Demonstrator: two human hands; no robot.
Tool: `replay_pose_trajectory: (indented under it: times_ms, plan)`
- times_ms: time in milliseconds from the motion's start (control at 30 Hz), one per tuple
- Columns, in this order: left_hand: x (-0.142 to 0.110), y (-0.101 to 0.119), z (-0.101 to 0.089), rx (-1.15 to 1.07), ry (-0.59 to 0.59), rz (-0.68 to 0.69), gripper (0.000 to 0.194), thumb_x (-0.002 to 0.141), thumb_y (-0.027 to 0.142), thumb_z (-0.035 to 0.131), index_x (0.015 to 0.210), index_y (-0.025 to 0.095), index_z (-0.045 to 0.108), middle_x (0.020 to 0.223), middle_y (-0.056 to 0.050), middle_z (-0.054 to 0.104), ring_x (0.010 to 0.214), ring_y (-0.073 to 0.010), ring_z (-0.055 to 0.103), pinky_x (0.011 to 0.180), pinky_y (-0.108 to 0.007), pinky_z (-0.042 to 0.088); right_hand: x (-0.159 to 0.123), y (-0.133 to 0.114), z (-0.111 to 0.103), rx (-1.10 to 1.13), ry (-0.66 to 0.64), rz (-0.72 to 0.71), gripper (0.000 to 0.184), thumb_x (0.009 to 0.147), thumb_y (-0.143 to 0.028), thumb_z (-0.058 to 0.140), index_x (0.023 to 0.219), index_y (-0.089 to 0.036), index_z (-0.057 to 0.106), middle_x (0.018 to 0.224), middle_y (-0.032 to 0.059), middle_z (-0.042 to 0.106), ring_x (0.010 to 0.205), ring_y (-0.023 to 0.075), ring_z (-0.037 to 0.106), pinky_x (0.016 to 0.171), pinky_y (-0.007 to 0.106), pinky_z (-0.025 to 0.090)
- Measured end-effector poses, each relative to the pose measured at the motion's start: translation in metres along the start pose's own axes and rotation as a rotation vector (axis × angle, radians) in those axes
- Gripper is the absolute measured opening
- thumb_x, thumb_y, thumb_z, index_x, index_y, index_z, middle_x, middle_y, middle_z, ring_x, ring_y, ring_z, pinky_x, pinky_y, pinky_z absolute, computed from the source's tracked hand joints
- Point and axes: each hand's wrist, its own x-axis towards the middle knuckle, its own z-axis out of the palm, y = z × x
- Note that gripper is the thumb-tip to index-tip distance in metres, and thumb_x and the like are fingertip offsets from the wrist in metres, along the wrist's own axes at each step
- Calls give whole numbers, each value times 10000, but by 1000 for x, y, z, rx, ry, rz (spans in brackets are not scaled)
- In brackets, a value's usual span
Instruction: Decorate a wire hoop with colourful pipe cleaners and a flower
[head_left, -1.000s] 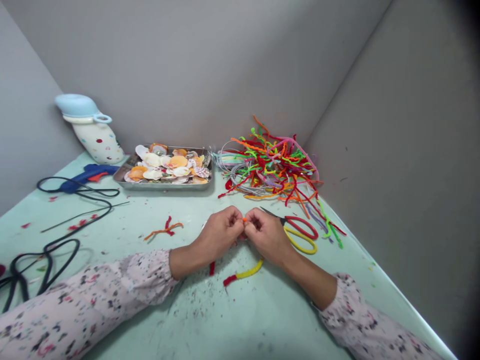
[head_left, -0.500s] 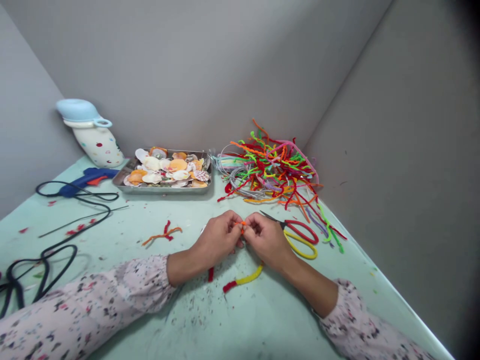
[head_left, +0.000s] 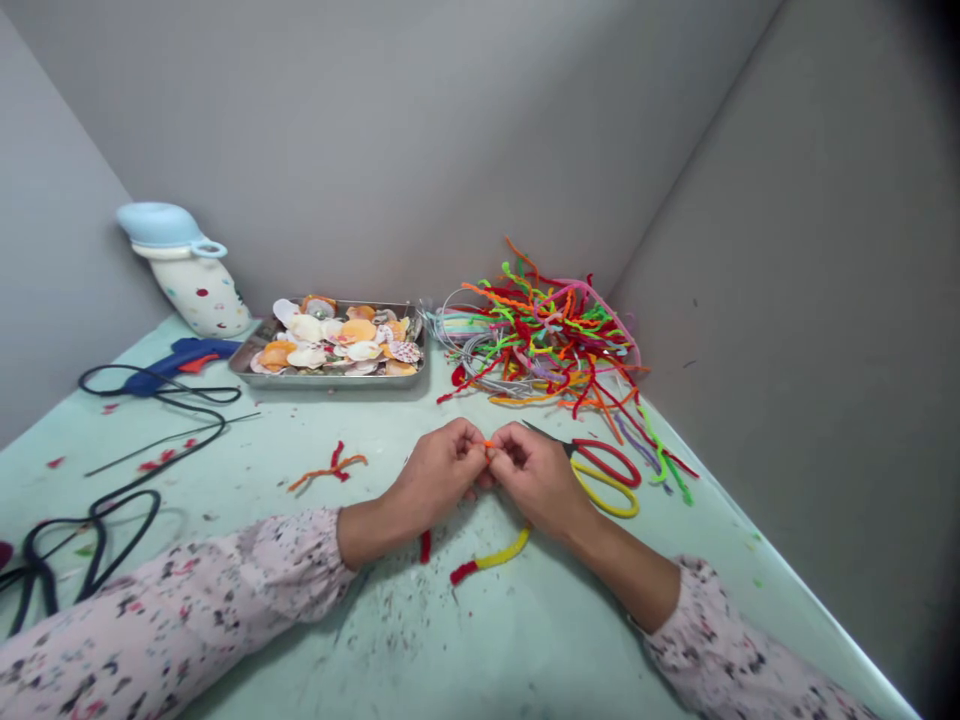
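My left hand (head_left: 439, 473) and my right hand (head_left: 534, 472) meet knuckle to knuckle just above the bench (head_left: 465, 650), and between their fingertips sits a short orange pipe cleaner piece (head_left: 489, 444), only its bright tip showing where the two thumbs and forefingers come together. The piece lies right at the joint of both hands, pinched from the left and from the right at once, with the rest of it hidden inside my curled fingers. Compared with half a second ago very little has shifted: my hands have stayed in the same spot in front of me, the orange tip shows a little less than it did, and my view has dropped slightly so the far things sit a touch lower. Both hands are closed tight, fingers folded in, each clamped on the orange piece; neither palm shows. Under my right wrist a yellow and red pipe cleaner (head_left: 491, 556) lies flat on the bench, and a small red stub (head_left: 425, 546) pokes out beneath my left wrist. Just beyond my right hand lie the scissors (head_left: 600, 470) with red and yellow handles, touching nothing I hold. Further back is the pile of coloured pipe cleaners (head_left: 551, 340), beside it the metal tray of shells (head_left: 334, 350), and off to my left a twisted orange and red scrap (head_left: 330, 467), the blue glue gun (head_left: 176, 358) and its black cord (head_left: 112, 480).
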Motion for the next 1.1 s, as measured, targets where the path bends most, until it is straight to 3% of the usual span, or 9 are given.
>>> replay_pose_trajectory:
  times_ms: [233, 433, 567, 733, 967, 1100]
  plan:
    - [4, 3, -2, -129, -2, -47, 104, 805, 246, 484, 862, 166, 518, 683, -24, 633, 637, -168, 667, 458, -205, 467, 2, 8, -5, 202, 106, 30, 210, 881, -391, 464, 901, -209, 568, 672, -19, 583, 590, 128, 546, 552, 233, 430]
    - [3, 4, -2, -136, -35, -55, 111, 787, 211, 516, 879, 154, 542, 695, -29, 645, 650, -146, 657, 499, -198, 475, 1, 10, -1, 123, 124, -61, 170, 863, -337, 517, 942, -203, 588, 872, 19, 618, 710, 137, 572, 652, 254, 459]
    - [2, 2, -1, -126, -47, -31, 121, 767, 201, 550, 877, 152, 544, 707, -28, 647, 646, -136, 645, 511, -195, 471, 2, 9, -1, 72, 140, -109, 116, 844, -297, 548, 853, -191, 595, 834, 12, 588, 697, 130, 560, 641, 250, 451]
    - [2, 3, -2, -146, -69, -28, 122, 787, 252, 555, 854, 151, 542, 689, -27, 647, 641, -137, 646, 508, -194, 466, 3, 11, -1, 77, 133, -64, 151, 865, -317, 518, 826, -191, 592, 803, 10, 585, 693, 135, 562, 646, 259, 451]
    - [3, 10, -4, -262, 58, -30, 179, 771, 280, 584, 880, 174, 489, 654, 6, 615, 580, -133, 619, 451, -190, 444, -1, 6, -2, 17, 131, -103, 124, 835, -293, 556, 878, -181, 590, 858, 23, 582, 683, 131, 560, 627, 258, 450]
    - [2, 9, -3, -187, 77, 4, 141, 771, 274, 578, 828, 177, 493, 647, 28, 561, 517, -95, 536, 437, -187, 424, -2, 2, -1, -26, 123, -136, 95, 829, -254, 550, 850, -179, 604, 826, 16, 562, 659, 124, 544, 595, 249, 436]
